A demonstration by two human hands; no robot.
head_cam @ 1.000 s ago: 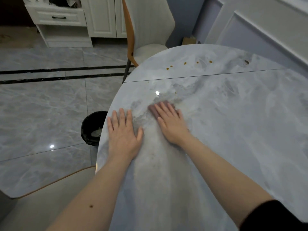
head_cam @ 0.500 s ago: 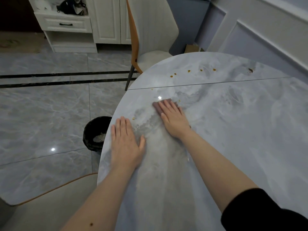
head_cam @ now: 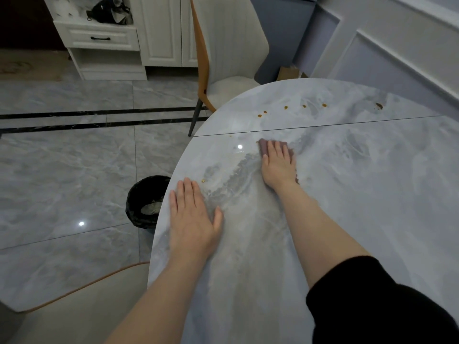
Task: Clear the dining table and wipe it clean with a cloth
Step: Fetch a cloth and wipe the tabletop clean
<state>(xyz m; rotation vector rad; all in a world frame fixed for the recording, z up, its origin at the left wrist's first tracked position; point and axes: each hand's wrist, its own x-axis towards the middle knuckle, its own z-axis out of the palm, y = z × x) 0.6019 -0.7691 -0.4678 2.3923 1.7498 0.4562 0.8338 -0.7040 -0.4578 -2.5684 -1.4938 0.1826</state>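
Cloth (head_cam: 263, 147) lies flat on the surface (head_cam: 372, 207) under the right hand (head_cam: 277, 165), fingers straight, pressing down. Left hand (head_cam: 192, 217) rests flat, fingers straight, near the edge. Crumbs (head_cam: 285, 108) lie beyond the seam, ahead of the cloth; right hand is nearer.

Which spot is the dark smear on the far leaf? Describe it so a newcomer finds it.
Start at the marble table and cross the seam to its far leaf, beside the panelled wall. A row of small orange crumbs runs across that leaf; the dark smear lies past the row's right end. It alone is brown, larger and irregular.
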